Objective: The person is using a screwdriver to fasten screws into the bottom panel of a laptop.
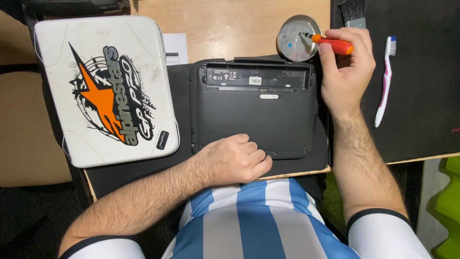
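At the far left a white hard-shell case (pixel 106 88) with an orange star graphic lay flat on the desk (pixel 230 29), just beside the upturned black laptop (pixel 254 108), which sat in the middle with its battery bay open and empty. The left hand (pixel 235 159) rested on the laptop's near edge, fingers curled together into a loose fist, steadying it. To the right, the right hand (pixel 346 67) pinched an orange-handled screwdriver (pixel 330 44) between thumb and fingertips, its tip over a small round metal dish (pixel 298 38) behind the laptop. This looked like the moment of dropping off a removed screw; the next move would call for bringing the tip back to the base. A toothbrush (pixel 385 81) lay far right on a dark mat (pixel 417 96)
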